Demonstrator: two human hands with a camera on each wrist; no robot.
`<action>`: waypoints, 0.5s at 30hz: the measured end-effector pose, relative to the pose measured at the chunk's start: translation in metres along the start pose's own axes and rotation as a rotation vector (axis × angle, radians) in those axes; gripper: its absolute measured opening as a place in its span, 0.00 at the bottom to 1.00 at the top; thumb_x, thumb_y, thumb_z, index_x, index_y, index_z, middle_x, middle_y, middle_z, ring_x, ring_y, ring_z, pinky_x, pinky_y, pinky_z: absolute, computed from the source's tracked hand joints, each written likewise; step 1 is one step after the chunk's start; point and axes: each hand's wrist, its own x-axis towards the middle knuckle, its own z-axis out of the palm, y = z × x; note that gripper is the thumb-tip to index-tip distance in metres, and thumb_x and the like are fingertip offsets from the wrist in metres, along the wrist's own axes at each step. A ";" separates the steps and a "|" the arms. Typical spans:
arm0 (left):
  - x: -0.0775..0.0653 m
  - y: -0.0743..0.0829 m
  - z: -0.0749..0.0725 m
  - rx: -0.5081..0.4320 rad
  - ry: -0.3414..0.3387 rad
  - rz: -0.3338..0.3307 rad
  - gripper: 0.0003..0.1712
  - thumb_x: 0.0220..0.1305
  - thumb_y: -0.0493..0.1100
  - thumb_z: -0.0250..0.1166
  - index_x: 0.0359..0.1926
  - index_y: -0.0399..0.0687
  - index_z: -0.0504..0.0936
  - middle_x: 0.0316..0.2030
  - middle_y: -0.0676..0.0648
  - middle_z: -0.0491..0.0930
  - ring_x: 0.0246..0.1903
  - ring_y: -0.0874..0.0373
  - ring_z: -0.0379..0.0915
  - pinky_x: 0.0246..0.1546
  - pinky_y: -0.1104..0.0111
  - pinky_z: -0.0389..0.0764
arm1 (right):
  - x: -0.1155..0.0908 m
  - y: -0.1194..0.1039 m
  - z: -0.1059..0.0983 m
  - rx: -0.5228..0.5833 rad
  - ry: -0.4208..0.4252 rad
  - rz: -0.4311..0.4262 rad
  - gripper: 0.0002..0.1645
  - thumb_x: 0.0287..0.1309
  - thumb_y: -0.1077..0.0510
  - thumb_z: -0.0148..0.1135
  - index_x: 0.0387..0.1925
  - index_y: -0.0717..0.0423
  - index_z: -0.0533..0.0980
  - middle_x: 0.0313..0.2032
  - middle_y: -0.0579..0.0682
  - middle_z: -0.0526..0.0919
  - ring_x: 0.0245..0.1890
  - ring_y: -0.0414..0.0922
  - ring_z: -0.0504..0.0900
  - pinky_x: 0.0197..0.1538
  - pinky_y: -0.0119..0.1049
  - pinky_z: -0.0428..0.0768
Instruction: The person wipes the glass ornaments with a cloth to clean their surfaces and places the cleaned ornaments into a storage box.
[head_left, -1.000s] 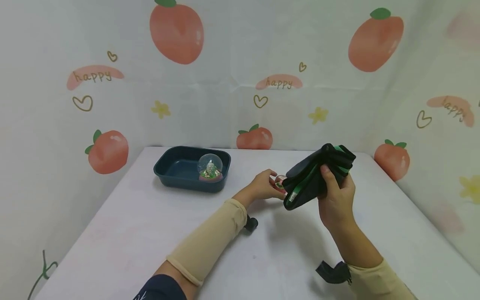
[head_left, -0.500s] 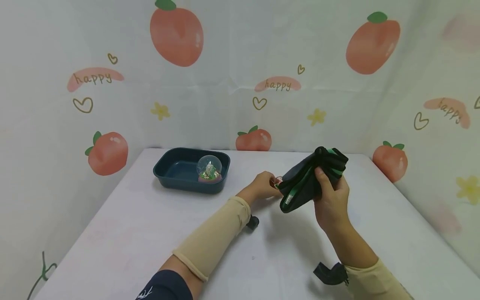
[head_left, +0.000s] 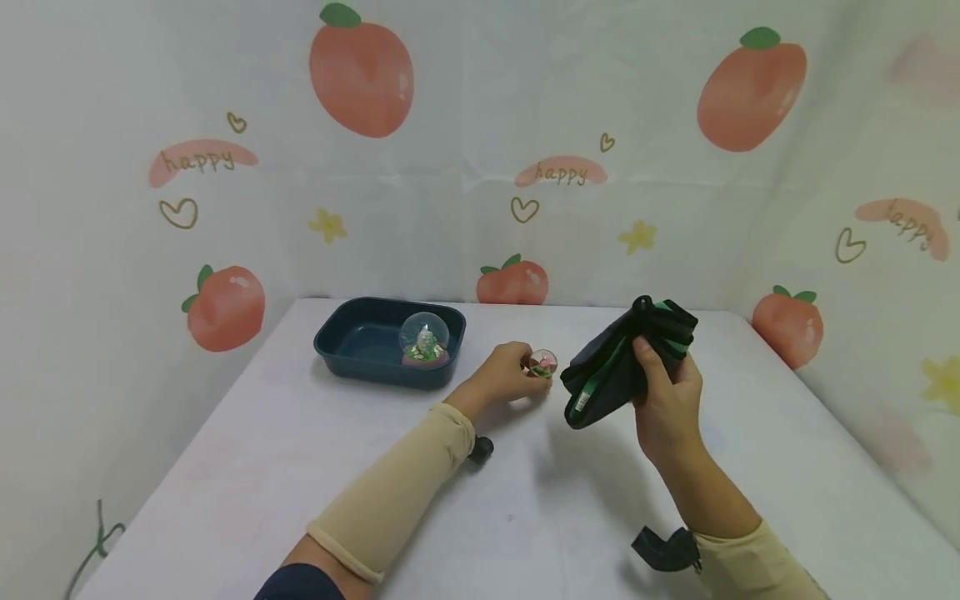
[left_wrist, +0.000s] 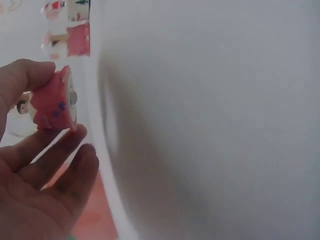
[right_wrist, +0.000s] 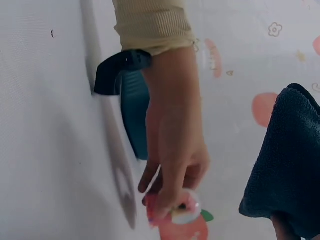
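Observation:
My left hand (head_left: pixel 504 375) pinches a small snow globe (head_left: pixel 543 363) between thumb and fingers, close over the white table. In the left wrist view its pink base (left_wrist: pixel 54 102) is turned sideways, underside showing, with the lower fingers spread below. To the right, my right hand (head_left: pixel 670 408) grips a folded dark cloth (head_left: pixel 611 375) with green edging, raised above the table; fuzzy fabric shows in the right wrist view. A larger snow globe (head_left: pixel 424 340) sits in the right part of a dark blue tray (head_left: pixel 352 367).
Two more small snow globes, one with a pink base (left_wrist: pixel 78 40) and another beside it (left_wrist: pixel 77 10), appear in the left wrist view; the raised cloth seems to cover them in the head view. A fruit-printed curtain (head_left: pixel 420 208) stands behind the white table (head_left: pixel 480 517).
My left hand has drawn leftward with the small snow globe, which now shows clear of the cloth instead of partly behind it. The right hand keeps its grip on the cloth, lowered slightly.

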 end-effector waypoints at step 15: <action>-0.076 0.022 -0.044 -0.079 0.152 0.140 0.18 0.63 0.44 0.77 0.51 0.44 0.85 0.45 0.49 0.85 0.45 0.58 0.83 0.45 0.68 0.87 | -0.003 0.014 -0.002 -0.080 -0.175 0.075 0.15 0.78 0.61 0.57 0.61 0.46 0.74 0.50 0.43 0.82 0.48 0.38 0.84 0.52 0.30 0.86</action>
